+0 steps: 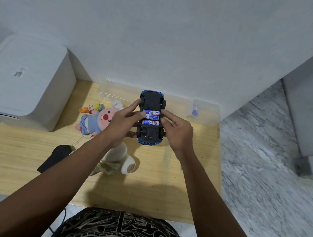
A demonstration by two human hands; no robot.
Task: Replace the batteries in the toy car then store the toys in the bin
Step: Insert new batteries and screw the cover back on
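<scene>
Since the toy car (150, 117) is flipped belly-up, the battery bay faces the person and the batteries (151, 117) sit in plain sight, three blue-and-white cells lying crosswise with no cover over them. The left hand (123, 125) grips the car from its side with the thumb curled over onto the cells, and the right hand (176, 132) grips the other side, fingertips at the edge of the bay, so I'd guess they're being seated or checked. The car is held just above the worktop (161, 182), in front of a clear plastic bin (114, 92) at the back edge, handy for stowing later. A pink plush toy (99, 118), a pale stuffed toy (121, 158) and a black remote (56, 157) lie on the light wood. A white box (22, 82) sits left, marble-look floor (266, 179) right, plain white wall behind.
</scene>
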